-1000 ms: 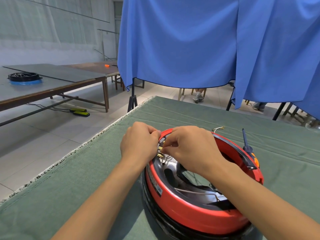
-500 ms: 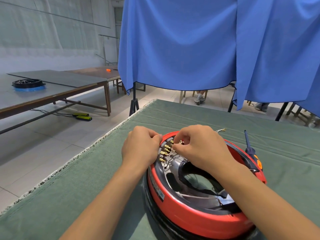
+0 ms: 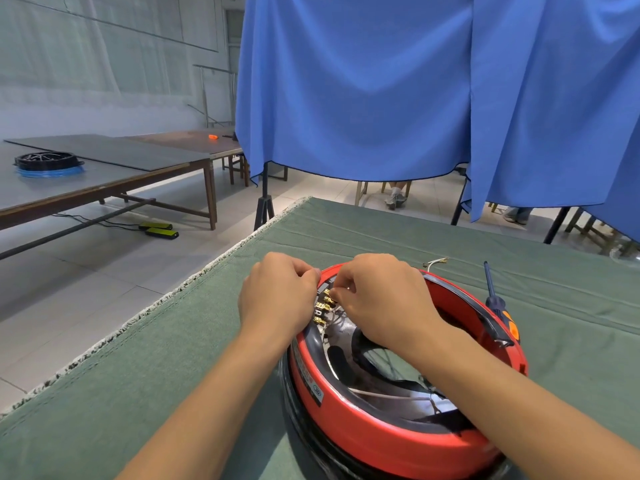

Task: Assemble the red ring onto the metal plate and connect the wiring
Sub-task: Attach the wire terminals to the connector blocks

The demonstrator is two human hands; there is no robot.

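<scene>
So the red ring (image 3: 398,434) sits on the green cloth (image 3: 138,375), right under the person's arms, on top of a black rim. Both hands are bunched up at its far-left edge. The left hand (image 3: 277,299) is curled against the outside of the ring, though I can't tell if it actually grips anything. The right hand (image 3: 384,303) reaches inside, fingertips pinching at a row of brass terminals (image 3: 323,306) with thin wires. A screwdriver (image 3: 498,303) rests across the ring's right side.

blue curtain (image 3: 363,98), tiled floor (image 3: 104,278), wooden tables (image 3: 104,181)
</scene>
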